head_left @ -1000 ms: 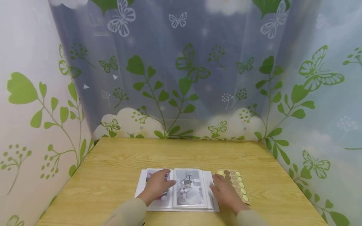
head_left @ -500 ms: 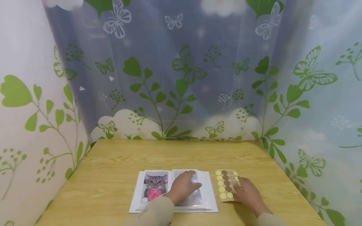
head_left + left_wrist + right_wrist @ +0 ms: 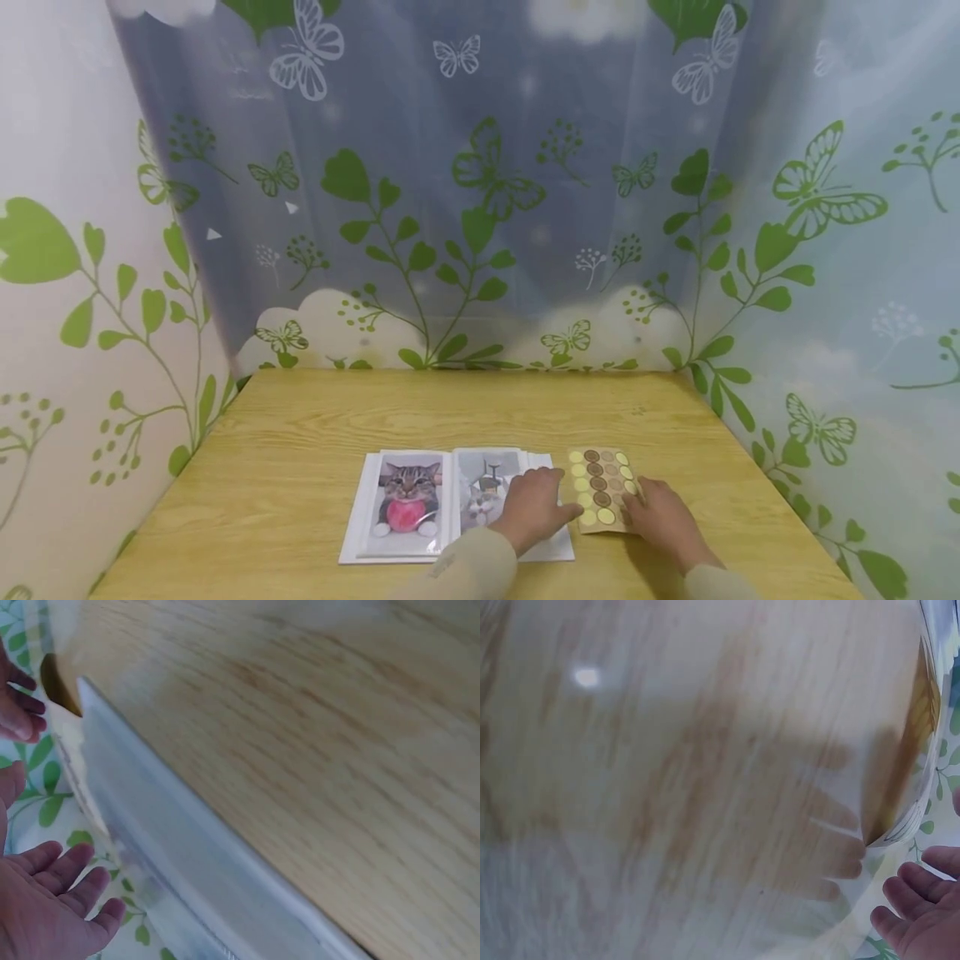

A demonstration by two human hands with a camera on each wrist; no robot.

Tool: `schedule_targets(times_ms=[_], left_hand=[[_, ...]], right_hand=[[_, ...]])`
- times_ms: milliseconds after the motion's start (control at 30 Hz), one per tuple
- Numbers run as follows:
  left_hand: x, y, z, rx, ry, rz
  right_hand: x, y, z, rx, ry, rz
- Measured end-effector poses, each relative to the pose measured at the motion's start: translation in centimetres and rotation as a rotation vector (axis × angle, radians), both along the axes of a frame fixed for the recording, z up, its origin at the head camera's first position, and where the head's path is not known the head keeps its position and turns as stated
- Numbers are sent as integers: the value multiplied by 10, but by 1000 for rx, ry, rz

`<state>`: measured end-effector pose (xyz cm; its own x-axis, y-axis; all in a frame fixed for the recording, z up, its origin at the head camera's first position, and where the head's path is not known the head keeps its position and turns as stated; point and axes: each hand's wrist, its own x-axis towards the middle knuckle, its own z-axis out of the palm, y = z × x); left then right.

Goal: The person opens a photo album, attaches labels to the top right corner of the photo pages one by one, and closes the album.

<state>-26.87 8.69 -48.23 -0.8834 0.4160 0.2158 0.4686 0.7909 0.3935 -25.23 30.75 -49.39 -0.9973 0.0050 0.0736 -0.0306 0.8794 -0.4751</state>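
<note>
An open photo album [image 3: 405, 550] with clear sleeves lies on the table, a cat picture [image 3: 408, 500] on its left page. My left hand [image 3: 528, 508] is spread over the right page, partly hiding a second cat picture [image 3: 472, 492]. Its thumb reaches the left edge of a tan sheet of round stickers [image 3: 597, 483], yellow and brown, to the album's right. With my right hand [image 3: 667, 521] I pinch that sheet's right edge, thumb on top. In the left wrist view my left hand [image 3: 56, 900] shows loose, parted fingers beside the album's white edge [image 3: 172, 802].
The wood-grain table [image 3: 450, 408] stretches behind the album to a curtain [image 3: 480, 250] printed with leaves and butterflies. Similar patterned sheets hang on the left and right sides. In the right wrist view the tabletop [image 3: 667, 787] fills most of the picture.
My left hand has moved right across the album, uncovering the left picture. My right hand has shifted to the sticker sheet's right edge, and the sheet has turned slightly and lies straighter.
</note>
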Motion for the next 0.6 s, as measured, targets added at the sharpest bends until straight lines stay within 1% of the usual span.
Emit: schedule_targets(times_ms=[100, 167, 367, 600], left_hand=[[-2, 7, -5, -43, 31, 6], [-3, 11, -8, -63, 38, 11], [-2, 19, -10, -76, 12, 16], [1, 25, -16, -105, 33, 18]], right_hand=[[0, 2, -3, 5, -3, -4], [0, 3, -4, 11, -4, -5], [1, 5, -4, 31, -8, -14], [3, 6, -4, 31, -12, -13]])
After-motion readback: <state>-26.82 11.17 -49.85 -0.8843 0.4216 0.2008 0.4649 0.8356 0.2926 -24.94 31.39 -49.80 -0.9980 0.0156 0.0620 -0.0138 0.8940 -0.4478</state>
